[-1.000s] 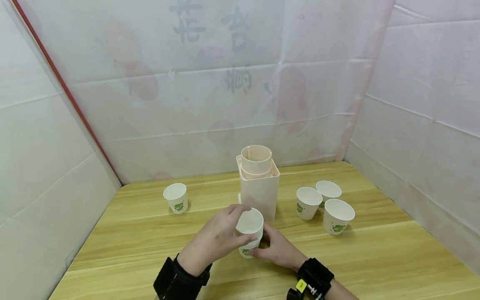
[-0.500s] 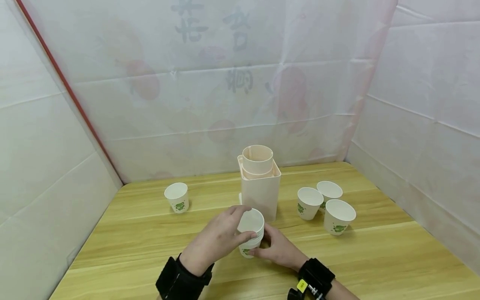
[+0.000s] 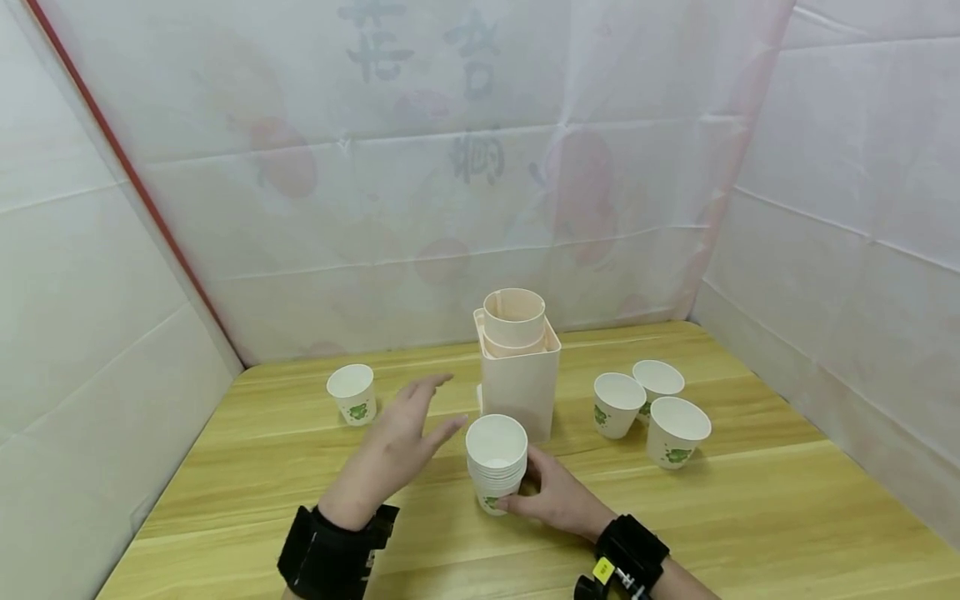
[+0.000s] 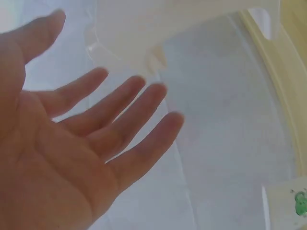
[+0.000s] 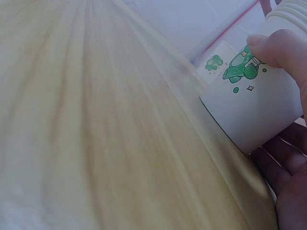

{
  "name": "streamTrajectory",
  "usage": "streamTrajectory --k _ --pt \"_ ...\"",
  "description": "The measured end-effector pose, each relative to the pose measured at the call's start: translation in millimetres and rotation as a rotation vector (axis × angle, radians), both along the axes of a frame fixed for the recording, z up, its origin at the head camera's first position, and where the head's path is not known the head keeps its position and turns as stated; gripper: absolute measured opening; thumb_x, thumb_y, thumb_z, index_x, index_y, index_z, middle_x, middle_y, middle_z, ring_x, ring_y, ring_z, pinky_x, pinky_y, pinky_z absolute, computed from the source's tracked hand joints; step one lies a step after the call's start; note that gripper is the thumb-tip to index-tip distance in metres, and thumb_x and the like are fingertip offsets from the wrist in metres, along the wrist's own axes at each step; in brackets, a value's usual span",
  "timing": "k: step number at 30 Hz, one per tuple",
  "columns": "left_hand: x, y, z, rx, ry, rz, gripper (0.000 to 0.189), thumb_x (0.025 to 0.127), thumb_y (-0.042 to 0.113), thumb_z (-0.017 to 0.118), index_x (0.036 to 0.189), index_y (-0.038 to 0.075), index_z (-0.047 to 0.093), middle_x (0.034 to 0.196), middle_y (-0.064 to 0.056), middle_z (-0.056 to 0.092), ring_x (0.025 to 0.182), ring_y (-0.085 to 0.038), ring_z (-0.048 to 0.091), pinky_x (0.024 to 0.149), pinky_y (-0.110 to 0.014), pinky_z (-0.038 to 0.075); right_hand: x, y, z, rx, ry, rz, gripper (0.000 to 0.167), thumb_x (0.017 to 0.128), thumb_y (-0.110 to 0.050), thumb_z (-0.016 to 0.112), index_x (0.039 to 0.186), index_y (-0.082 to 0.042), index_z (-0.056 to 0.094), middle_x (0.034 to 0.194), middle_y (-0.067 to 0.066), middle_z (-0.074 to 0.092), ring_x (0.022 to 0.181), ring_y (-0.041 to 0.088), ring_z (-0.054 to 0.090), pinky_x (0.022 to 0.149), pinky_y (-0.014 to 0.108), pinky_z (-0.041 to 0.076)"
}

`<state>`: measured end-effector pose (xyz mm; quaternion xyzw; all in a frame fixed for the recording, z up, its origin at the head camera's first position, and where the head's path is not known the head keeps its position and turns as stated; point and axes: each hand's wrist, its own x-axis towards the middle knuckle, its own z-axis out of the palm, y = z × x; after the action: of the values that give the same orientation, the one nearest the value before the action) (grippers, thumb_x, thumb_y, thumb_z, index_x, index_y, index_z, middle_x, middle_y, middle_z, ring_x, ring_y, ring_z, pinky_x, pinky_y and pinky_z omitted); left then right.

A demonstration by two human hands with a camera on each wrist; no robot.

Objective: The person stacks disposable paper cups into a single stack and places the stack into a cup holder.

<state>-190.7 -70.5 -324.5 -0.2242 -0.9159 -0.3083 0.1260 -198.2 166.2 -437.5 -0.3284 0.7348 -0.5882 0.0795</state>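
A stack of nested white paper cups [image 3: 497, 467] stands upright on the table, a green print near its base. My right hand [image 3: 558, 496] grips the stack low on its right side; in the right wrist view the thumb [image 5: 276, 48] lies over the green print and other fingers curl behind. To the left of the stack my left hand [image 3: 393, 442] hovers with fingers spread, holding nothing. The left wrist view shows its bare palm [image 4: 62, 163]. A single paper cup [image 3: 352, 396] stands beyond it, at the left.
Directly behind the stack rises a cream rectangular container [image 3: 517, 396] with a round cream cylinder [image 3: 513, 321] in its top. On the right, three paper cups [image 3: 677, 433] stand close together. White sheeting [image 3: 420, 208] encloses the wooden table [image 3: 247, 483] at the back and sides.
My left hand has let go of the cup stack's rim and moved left, its fingers spreading. My right hand keeps its grip on the stack, which stays in place.
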Motion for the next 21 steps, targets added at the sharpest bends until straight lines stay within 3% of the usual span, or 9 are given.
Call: streamTrajectory --k 10,21 --pt "-23.0 -25.6 -10.4 0.073 0.156 0.195 0.057 0.09 0.033 0.058 0.135 0.005 0.038 0.128 -0.019 0.042 0.117 -0.034 0.041 0.09 -0.048 0.04 -1.2 1 -1.9 0.01 0.031 -0.015 0.065 0.079 -0.013 0.072 0.134 -0.023 0.039 0.127 0.0 0.05 0.118 0.021 0.046 0.099 0.032 0.032" --pt "-57.1 -58.6 -35.0 0.249 0.059 0.47 0.062 0.09 0.03 0.057 0.139 0.003 0.03 0.133 -0.025 0.032 0.121 -0.042 0.031 0.091 -0.056 0.036 0.1 1 -0.3 0.002 0.004 -0.006 0.065 0.079 -0.013 0.072 0.134 -0.022 0.04 0.128 0.001 0.05 0.119 0.021 0.045 0.099 0.033 0.032"
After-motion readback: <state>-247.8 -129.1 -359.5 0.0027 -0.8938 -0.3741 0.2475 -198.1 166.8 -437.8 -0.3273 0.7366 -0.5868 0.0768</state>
